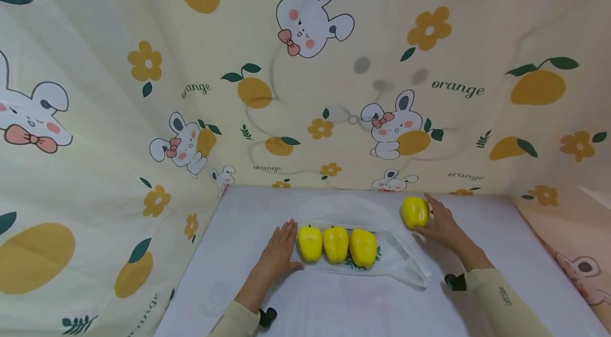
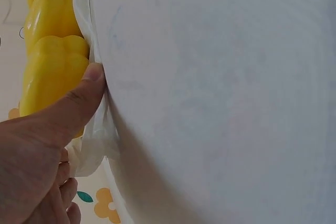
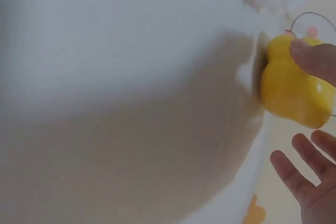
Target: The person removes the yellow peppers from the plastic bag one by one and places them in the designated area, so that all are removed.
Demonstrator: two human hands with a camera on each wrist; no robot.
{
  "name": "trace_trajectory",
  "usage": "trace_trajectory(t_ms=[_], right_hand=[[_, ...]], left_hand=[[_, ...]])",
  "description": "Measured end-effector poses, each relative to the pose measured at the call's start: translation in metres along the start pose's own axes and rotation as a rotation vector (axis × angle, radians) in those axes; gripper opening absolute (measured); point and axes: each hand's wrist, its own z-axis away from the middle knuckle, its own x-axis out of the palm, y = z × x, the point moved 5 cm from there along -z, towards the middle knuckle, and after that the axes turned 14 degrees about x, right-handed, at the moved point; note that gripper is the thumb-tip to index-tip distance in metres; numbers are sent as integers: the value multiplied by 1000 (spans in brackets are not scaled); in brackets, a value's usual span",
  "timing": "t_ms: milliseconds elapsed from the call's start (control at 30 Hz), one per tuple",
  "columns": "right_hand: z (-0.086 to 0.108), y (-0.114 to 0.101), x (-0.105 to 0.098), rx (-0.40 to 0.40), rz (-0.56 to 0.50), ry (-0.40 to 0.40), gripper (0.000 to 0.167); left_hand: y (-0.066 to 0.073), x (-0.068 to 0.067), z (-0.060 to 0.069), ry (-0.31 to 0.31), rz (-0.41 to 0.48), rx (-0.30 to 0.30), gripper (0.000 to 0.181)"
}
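Three yellow bell peppers (image 1: 335, 245) stand in a row on a thin whitish plastic bag (image 1: 396, 262) with a green leaf print. My left hand (image 1: 279, 247) rests beside the leftmost pepper, fingers straight. In the left wrist view its thumb (image 2: 79, 100) touches the bag's edge near that pepper. Farther back on the right is another yellow bell pepper (image 1: 415, 213), with my right hand (image 1: 444, 225) around its right side. The right wrist view has the thumb (image 3: 315, 61) against this pepper and several fingers (image 3: 304, 161) spread apart from it. The index finger's contact is hidden there.
A white table (image 1: 343, 305) lies under everything. Behind it and at both sides hangs a cream cloth (image 1: 315, 87) printed with rabbits, oranges and flowers. Dark wrist cameras (image 1: 268, 317) sit at both cuffs.
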Motion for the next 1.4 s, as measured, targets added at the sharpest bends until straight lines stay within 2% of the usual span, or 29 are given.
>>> trace_trajectory(t_ms=[200,433,633,867,1133,1400], right_hand=[[10,-7,-9,-20,-14,45,115],[28,-20,-4,-30,-63,79,106],[50,-40,-2,-146,-62,126,95],[74,-60,12,-165,-32,97,90],[103,-81,21,-310,-69,118,83],[114,-92,37,-320,-85,90,80]], left_hand=[[-1,0,0,4,12,2,116],[-1,2,3,6,34,-4,117],[-2,4,3,21,50,3,116],[-3,3,3,27,44,5,116],[-1,2,3,34,48,17,114],[0,2,4,29,29,31,113]])
